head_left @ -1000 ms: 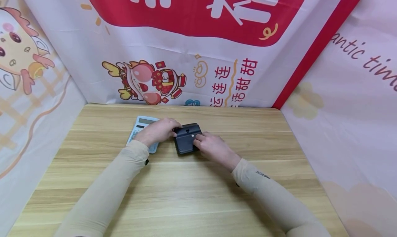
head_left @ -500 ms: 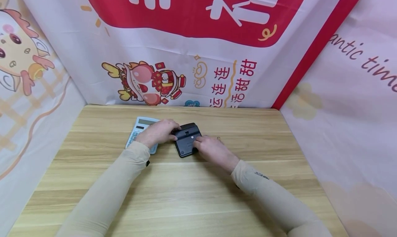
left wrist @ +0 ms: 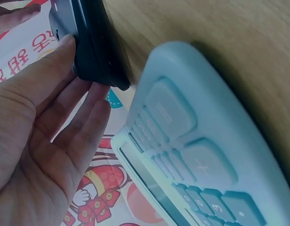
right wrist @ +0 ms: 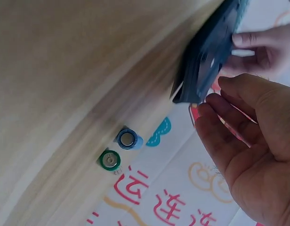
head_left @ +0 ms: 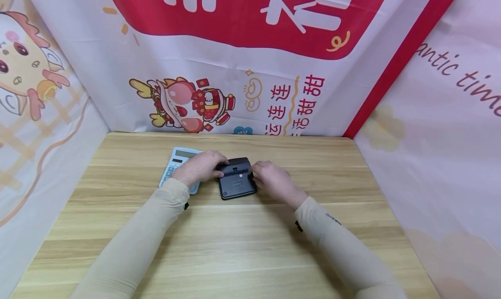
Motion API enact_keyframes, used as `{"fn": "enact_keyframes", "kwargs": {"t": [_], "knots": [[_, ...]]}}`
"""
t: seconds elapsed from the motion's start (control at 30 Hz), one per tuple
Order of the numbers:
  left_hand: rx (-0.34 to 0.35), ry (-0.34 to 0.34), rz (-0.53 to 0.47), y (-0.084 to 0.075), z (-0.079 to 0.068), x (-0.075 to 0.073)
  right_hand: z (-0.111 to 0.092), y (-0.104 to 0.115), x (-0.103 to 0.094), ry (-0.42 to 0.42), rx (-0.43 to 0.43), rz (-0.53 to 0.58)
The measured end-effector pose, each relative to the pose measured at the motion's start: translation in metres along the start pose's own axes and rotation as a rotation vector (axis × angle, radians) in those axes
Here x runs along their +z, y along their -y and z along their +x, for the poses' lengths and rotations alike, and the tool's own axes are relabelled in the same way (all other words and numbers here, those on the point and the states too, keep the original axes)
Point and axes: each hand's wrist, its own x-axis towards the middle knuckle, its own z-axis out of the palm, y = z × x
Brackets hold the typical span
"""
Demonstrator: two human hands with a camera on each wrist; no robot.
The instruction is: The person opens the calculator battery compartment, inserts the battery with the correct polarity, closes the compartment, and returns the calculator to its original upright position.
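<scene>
A flat black device point(head_left: 237, 186) lies with its back facing up near the middle of the table, a small latch slot and a pale round dot on it. My left hand point(head_left: 201, 165) grips its upper left edge; in the left wrist view the thumb presses the back and the fingers are underneath. At the opposite edge is my right hand point(head_left: 274, 178), its fingers loosely bent. In the right wrist view those fingertips are close by the device's corner, with nothing between thumb and fingers. A light blue calculator point(left wrist: 206, 117) rests beneath my left wrist, partly covered by it.
Two batteries, one blue point(right wrist: 127, 138) and one green point(right wrist: 110, 160), stand side by side on the table in the right wrist view; my right hand hides them from the head camera. A printed cloth point(head_left: 235, 59) hangs along the table's back edge.
My right hand has drawn off the device's back and moved slightly up and right to its edge. The device has turned a little and sits flatter. My left hand keeps its hold.
</scene>
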Motion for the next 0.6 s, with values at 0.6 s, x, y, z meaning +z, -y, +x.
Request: {"fn": "enact_keyframes", "kwargs": {"t": [0.6], "knots": [[0.008,0.045,0.003,0.004,0.006,0.000,-0.004,-0.015,0.000,0.173,-0.208,0.055]]}}
